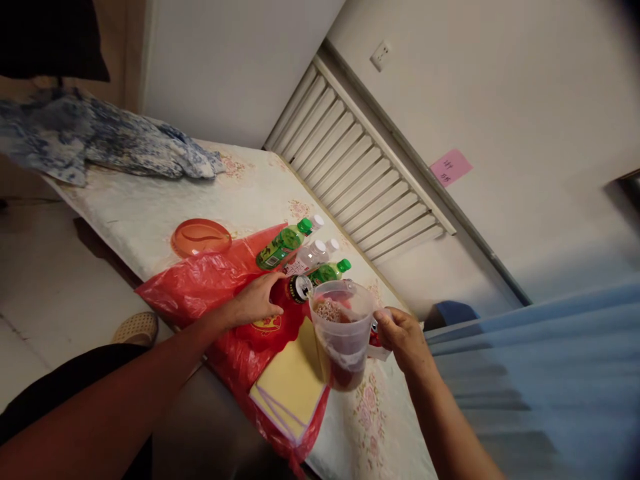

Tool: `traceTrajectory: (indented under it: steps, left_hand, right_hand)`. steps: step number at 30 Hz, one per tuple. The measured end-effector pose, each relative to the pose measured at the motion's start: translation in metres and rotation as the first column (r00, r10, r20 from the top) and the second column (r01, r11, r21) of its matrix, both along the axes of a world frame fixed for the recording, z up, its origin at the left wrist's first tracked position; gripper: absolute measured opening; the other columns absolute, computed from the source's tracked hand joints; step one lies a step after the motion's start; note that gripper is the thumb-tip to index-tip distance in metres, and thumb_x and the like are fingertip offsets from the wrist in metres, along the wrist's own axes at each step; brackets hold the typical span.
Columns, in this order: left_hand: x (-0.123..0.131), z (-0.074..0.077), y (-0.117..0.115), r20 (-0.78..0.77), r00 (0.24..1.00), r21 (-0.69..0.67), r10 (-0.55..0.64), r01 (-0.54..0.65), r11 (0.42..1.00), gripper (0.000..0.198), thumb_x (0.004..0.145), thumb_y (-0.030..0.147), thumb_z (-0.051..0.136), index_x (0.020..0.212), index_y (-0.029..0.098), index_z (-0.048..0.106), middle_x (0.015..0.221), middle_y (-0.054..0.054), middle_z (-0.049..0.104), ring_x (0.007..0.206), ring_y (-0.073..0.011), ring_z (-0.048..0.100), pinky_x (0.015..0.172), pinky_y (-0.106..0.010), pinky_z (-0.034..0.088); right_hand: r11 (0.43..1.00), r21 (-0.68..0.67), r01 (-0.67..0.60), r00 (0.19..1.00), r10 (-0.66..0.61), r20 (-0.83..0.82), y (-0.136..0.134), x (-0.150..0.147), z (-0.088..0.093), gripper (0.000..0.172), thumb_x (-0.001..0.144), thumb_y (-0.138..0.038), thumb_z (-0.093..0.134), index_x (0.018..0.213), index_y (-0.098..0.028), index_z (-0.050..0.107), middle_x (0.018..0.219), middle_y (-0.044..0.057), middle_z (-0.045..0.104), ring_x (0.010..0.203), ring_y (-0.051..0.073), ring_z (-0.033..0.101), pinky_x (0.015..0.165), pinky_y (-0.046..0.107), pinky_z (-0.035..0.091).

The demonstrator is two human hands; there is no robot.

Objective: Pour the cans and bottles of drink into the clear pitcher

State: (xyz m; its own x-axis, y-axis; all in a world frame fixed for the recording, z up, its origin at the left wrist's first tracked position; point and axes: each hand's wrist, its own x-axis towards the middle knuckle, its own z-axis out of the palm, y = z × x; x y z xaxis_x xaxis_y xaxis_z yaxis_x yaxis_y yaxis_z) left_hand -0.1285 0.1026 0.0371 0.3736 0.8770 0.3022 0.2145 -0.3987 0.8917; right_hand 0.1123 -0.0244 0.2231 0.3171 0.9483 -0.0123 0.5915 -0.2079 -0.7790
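My left hand (257,300) curves round a red drink can (293,289) with a dark and gold rim, its thumb and fingers on opposite sides. The can's opened silver top tilts toward the clear plastic pitcher (345,340). My right hand (400,333) grips that pitcher by its handle, above the table. Brown liquid with foam and bubbles shows inside the pitcher. Just beyond the can stand green-capped drink bottles (281,247) and white-capped clear bottles (306,257). Below the hands lies a folded yellow cloth (290,383) with a purple edge.
A red plastic bag (195,287) spreads over the flowered tablecloth (370,413). An orange lid or dish (201,237) rests beside it. Blue-and-white fabric (145,143) covers the table's far left. A white radiator (350,153) lines the wall, and a blue curtain (545,373) hangs at right.
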Motion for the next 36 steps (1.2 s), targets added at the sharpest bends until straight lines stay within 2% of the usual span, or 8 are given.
traceTrajectory:
  steps: [4,7,11,15,19,24,29,36]
  left_hand:
    - [-0.006,0.006,0.003,0.068,0.997,-0.02,0.024,-0.023,1.0,0.068,0.06,0.026,0.072,0.126,0.018,0.053,0.13,-0.011,0.063,0.121,-0.0302,0.059,0.107,-0.044,0.044]
    - [-0.012,0.011,0.005,0.118,0.99,-0.028,0.084,-0.081,0.996,0.071,0.06,0.029,0.073,0.127,0.019,0.052,0.131,-0.011,0.063,0.121,-0.031,0.059,0.107,-0.046,0.044]
    - [-0.018,0.016,0.006,0.145,0.97,-0.031,0.193,-0.19,0.981,0.07,0.062,0.032,0.074,0.127,0.017,0.053,0.128,-0.012,0.064,0.118,-0.0312,0.06,0.104,-0.046,0.047]
    - [-0.022,0.016,0.009,0.202,0.938,-0.013,0.282,-0.286,0.958,0.067,0.064,0.032,0.074,0.125,0.017,0.052,0.125,-0.011,0.064,0.116,-0.0299,0.061,0.103,-0.046,0.048]
    - [-0.027,0.014,0.013,0.245,0.889,-0.014,0.386,-0.395,0.919,0.064,0.066,0.031,0.074,0.125,0.018,0.052,0.125,-0.01,0.064,0.119,-0.0286,0.059,0.106,-0.044,0.046]
    - [-0.032,0.012,0.015,0.276,0.856,-0.01,0.438,-0.453,0.891,0.067,0.067,0.03,0.073,0.128,0.017,0.05,0.132,-0.012,0.06,0.125,-0.0287,0.055,0.11,-0.044,0.042]
    - [-0.036,0.011,0.015,0.26,0.852,-0.031,0.454,-0.462,0.886,0.068,0.068,0.029,0.073,0.13,0.02,0.049,0.133,-0.009,0.06,0.123,-0.0281,0.057,0.109,-0.044,0.044]
    - [-0.036,0.009,0.012,0.266,0.85,-0.049,0.454,-0.459,0.887,0.069,0.067,0.031,0.075,0.13,0.02,0.05,0.131,-0.009,0.061,0.121,-0.0293,0.059,0.107,-0.045,0.045]
  right_hand:
    - [0.997,0.082,-0.008,0.99,0.019,-0.137,-0.004,0.005,-0.008,0.054,0.07,-0.064,0.069,0.052,-0.023,0.038,0.041,-0.009,0.031,0.038,0.005,0.023,0.038,0.02,0.021]
    - [0.98,0.201,-0.014,0.964,0.067,-0.258,-0.004,-0.002,-0.01,0.057,0.075,-0.064,0.065,0.05,-0.023,0.033,0.042,-0.01,0.026,0.038,0.005,0.019,0.038,0.021,0.017]
    - [0.932,0.355,0.067,0.916,0.084,-0.393,0.005,-0.018,-0.017,0.057,0.082,-0.063,0.059,0.053,-0.024,0.029,0.045,-0.011,0.021,0.04,0.006,0.013,0.038,0.021,0.015]
    - [0.897,0.406,0.175,0.864,0.057,-0.5,0.02,-0.035,-0.033,0.049,0.081,-0.055,0.062,0.059,-0.024,0.031,0.047,-0.012,0.021,0.04,0.006,0.012,0.038,0.022,0.015]
    - [0.872,0.419,0.252,0.801,0.055,-0.596,0.037,-0.053,-0.057,0.044,0.08,-0.048,0.061,0.061,-0.024,0.029,0.048,-0.012,0.022,0.04,0.006,0.012,0.038,0.022,0.015]
    - [0.867,0.424,0.262,0.797,0.053,-0.602,0.052,-0.071,-0.088,0.041,0.081,-0.049,0.055,0.062,-0.025,0.028,0.049,-0.011,0.025,0.04,0.006,0.015,0.039,0.023,0.017]
    - [0.863,0.433,0.262,0.814,0.044,-0.58,0.053,-0.082,-0.113,0.041,0.082,-0.049,0.052,0.062,-0.025,0.025,0.05,-0.011,0.025,0.04,0.007,0.016,0.04,0.023,0.018]
    - [0.866,0.417,0.275,0.824,0.012,-0.566,0.046,-0.081,-0.127,0.042,0.087,-0.049,0.047,0.062,-0.025,0.023,0.05,-0.011,0.022,0.041,0.007,0.018,0.043,0.023,0.022]
